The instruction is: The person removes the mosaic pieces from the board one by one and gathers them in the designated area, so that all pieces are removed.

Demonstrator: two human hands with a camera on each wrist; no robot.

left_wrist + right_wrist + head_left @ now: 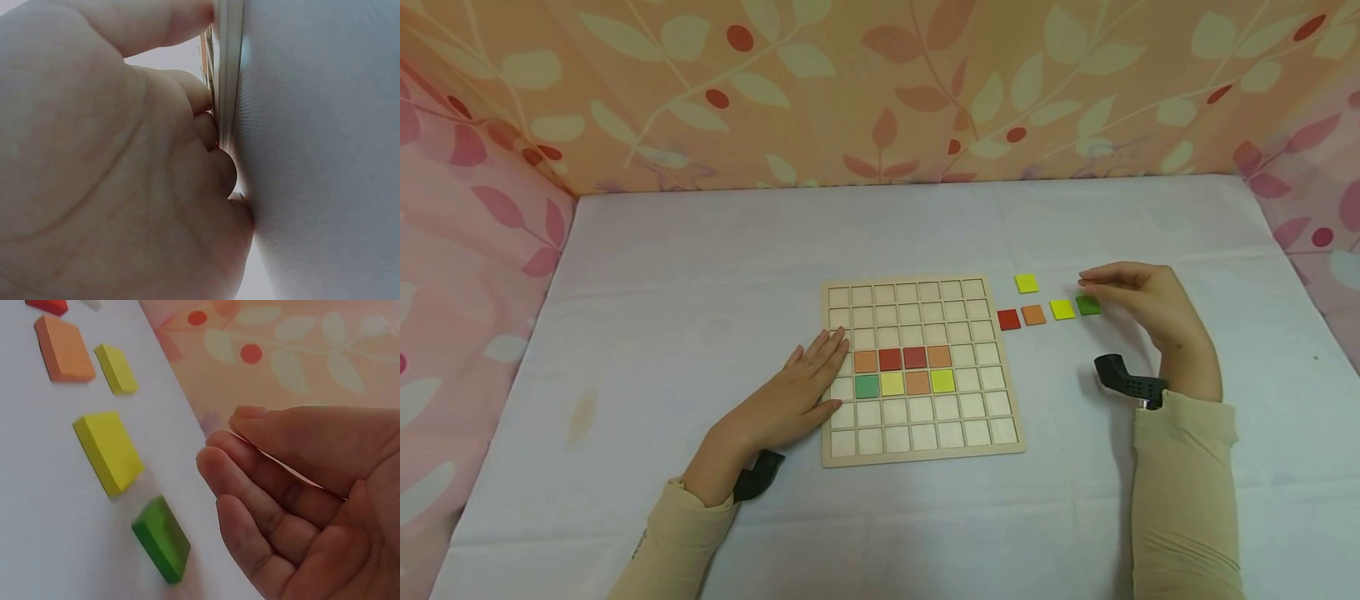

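Resting the left hand (786, 400), straight-fingered, on the left edge of a squarish, wooden-looking board (925, 457) with eight flat tiles (891, 383) in its grid. Hovering with the right hand (1150, 304) — empty, softly bent, narrow at the fingertips — just beside a green tile (1087, 306), right of the board, near red, orange and yellow squares (1062, 310) on creased white cloth (700, 275).

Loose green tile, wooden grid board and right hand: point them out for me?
Loose green tile (1088, 306), head view, upper face.
Wooden grid board (925, 455), head view, near rim.
Right hand (1156, 307), head view, back of the hand.
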